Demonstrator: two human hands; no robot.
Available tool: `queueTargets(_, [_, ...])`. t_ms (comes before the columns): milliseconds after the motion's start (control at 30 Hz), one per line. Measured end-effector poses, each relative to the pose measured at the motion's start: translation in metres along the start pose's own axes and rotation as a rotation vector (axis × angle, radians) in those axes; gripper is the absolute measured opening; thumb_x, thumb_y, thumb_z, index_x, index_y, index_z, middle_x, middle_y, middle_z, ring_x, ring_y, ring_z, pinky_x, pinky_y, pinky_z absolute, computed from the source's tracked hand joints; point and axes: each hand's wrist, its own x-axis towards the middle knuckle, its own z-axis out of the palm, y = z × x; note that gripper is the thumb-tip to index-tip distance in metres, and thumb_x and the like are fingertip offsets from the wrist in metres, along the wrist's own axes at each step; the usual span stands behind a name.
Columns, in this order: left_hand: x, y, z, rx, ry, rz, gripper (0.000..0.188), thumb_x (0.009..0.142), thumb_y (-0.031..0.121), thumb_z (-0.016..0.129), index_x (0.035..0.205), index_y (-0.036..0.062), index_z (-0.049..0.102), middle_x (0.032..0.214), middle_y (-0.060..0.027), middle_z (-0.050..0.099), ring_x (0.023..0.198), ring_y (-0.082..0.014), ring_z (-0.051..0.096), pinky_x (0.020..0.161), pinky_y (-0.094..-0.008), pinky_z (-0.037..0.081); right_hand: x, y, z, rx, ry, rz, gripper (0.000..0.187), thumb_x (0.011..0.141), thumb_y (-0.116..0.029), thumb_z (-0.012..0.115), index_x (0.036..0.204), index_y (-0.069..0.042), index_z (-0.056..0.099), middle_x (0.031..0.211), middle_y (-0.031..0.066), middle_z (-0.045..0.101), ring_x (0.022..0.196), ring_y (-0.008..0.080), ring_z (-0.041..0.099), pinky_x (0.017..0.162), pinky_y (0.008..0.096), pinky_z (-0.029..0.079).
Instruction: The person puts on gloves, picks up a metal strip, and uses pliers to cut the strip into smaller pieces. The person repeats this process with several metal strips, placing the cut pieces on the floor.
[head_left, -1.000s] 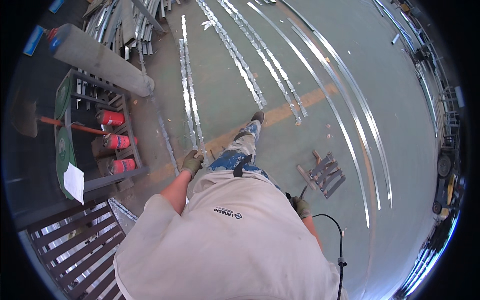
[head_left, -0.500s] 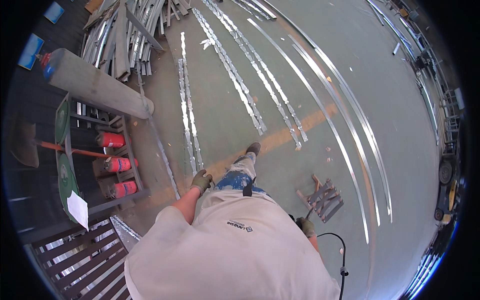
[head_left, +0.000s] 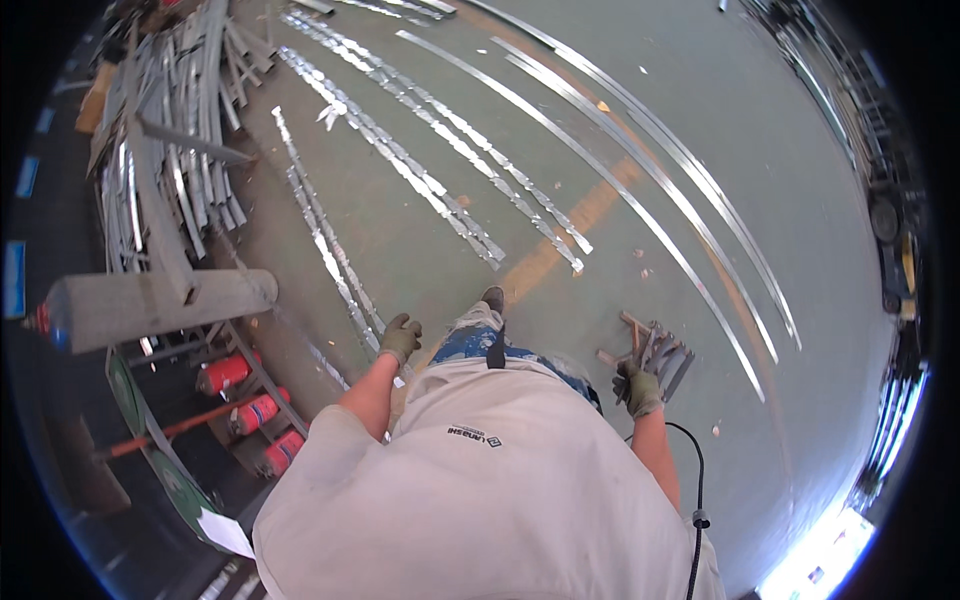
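Note:
My left hand (head_left: pixel 400 338), in an olive work glove, hangs beside my left thigh with its fingers loosely apart and nothing in it. Just beyond it, in this view, are the near ends of two crinkled silvery strips (head_left: pixel 330 250) lying on the floor. My right hand (head_left: pixel 640 388), gloved too, is held out at my right side with its fingers curled in. What those fingers hold, if anything, I cannot make out. Behind that hand in the picture stands a small low frame with dark slats (head_left: pixel 672 362) and brownish legs, partly covered by the glove.
Crinkled strips (head_left: pixel 400 165) and long smooth metal strips (head_left: pixel 640 205) lie across the green floor. Left stand a metal-profile pile (head_left: pixel 180 130), a grey gas cylinder (head_left: pixel 165 305) and a rack with red canisters (head_left: pixel 258 412). A black cable (head_left: pixel 700 470) hangs by my right arm.
The view has turned to the right, so the floor strips and rack sit further left. My right hand has come up and forward, now overlapping the slatted frame. My left hand stays empty.

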Motion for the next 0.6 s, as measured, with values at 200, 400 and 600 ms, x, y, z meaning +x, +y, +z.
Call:
queueTargets(200, [0.037,0.089,-0.005,-0.030,-0.018,0.056,0.073,0.089,0.024,0.067,0.154,0.0008,0.043,0.102,-0.0148,0.072,0.070,-0.0214,0.069,0.059,-0.0344,0.051,-0.006,0.014,0.001,0.068,0.102,0.115,0.021,0.098,-0.025,0.067,0.107,-0.006,0.069,0.095,0.0065,0.069,0.069,0.0228,0.068,0.057,0.0380,0.055])
queueTargets(400, [0.053,0.119,0.006,-0.024,-0.052,0.028,0.071,0.092,0.024,0.067,0.155,0.0037,0.042,0.099,-0.0110,0.072,0.066,-0.0195,0.066,0.055,-0.0323,0.046,-0.001,0.057,0.002,0.135,0.149,0.274,0.023,0.091,-0.022,0.071,0.106,-0.005,0.068,0.092,0.0080,0.067,0.069,0.0261,0.067,0.058,0.0420,0.054])
queueTargets(600, [0.068,0.093,0.016,0.036,-0.084,-0.057,0.068,0.092,0.021,0.066,0.153,0.0041,0.044,0.100,-0.0126,0.072,0.070,-0.0217,0.067,0.058,-0.0341,0.049,0.001,0.067,0.013,0.217,0.155,0.302,0.026,0.090,-0.022,0.071,0.109,-0.004,0.068,0.091,0.0085,0.069,0.067,0.0271,0.067,0.056,0.0413,0.053])
